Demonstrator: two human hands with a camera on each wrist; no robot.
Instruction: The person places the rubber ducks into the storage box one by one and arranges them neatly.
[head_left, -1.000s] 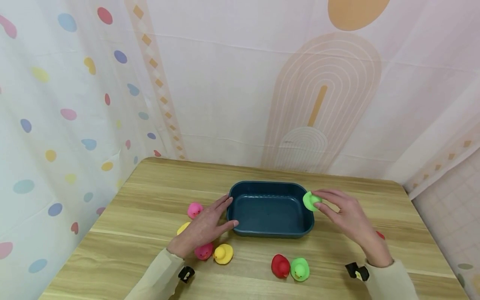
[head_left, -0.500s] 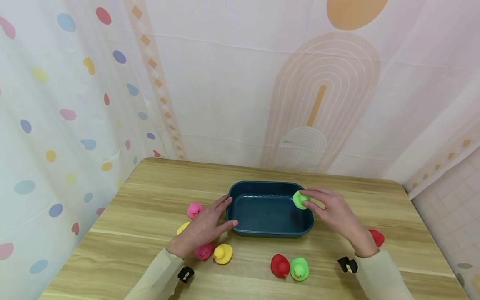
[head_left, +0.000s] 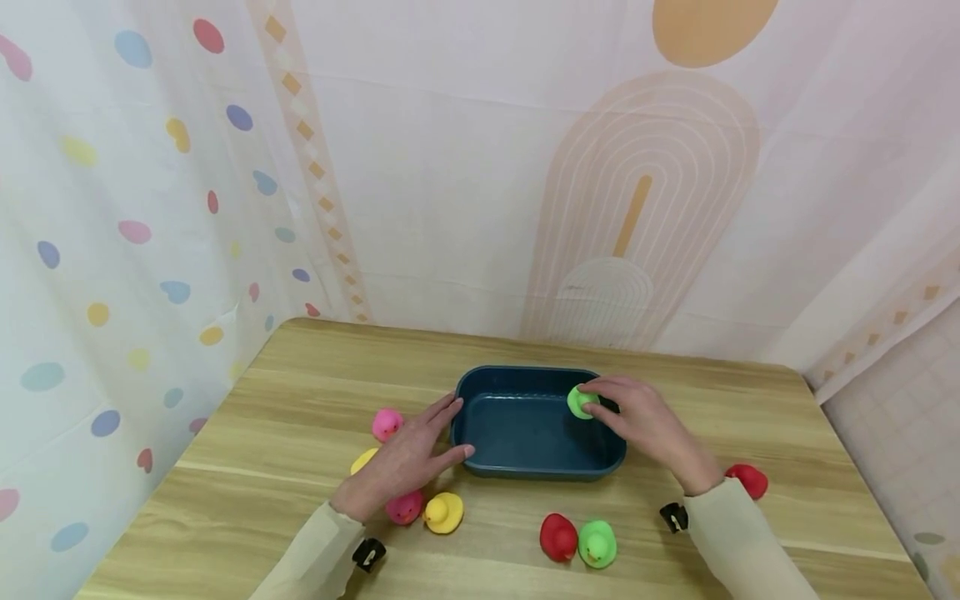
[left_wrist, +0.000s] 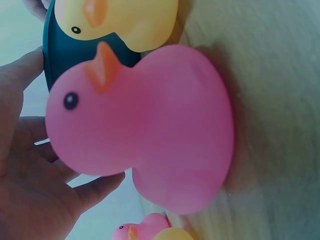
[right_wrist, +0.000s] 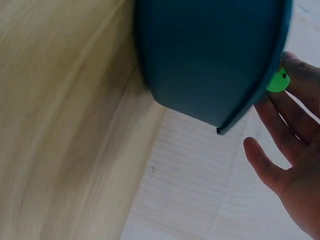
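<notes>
Head view: right hand (head_left: 641, 417) pinches a green duck (head_left: 581, 403) between thumb and fingers, over the right end of a blue tray (head_left: 517, 433); contact with the tray floor, cannot tell. Left hand (head_left: 405, 454) touches the tray's left rim, fingers straight, thumb apart. Right wrist view adds the tray's outer wall, the green duck's eye past its rim. Left wrist view shows nearly whole a pink duck (left_wrist: 145, 130) that, from the head, the left hand partly covers, beside a yellow duck (head_left: 443, 512).
</notes>
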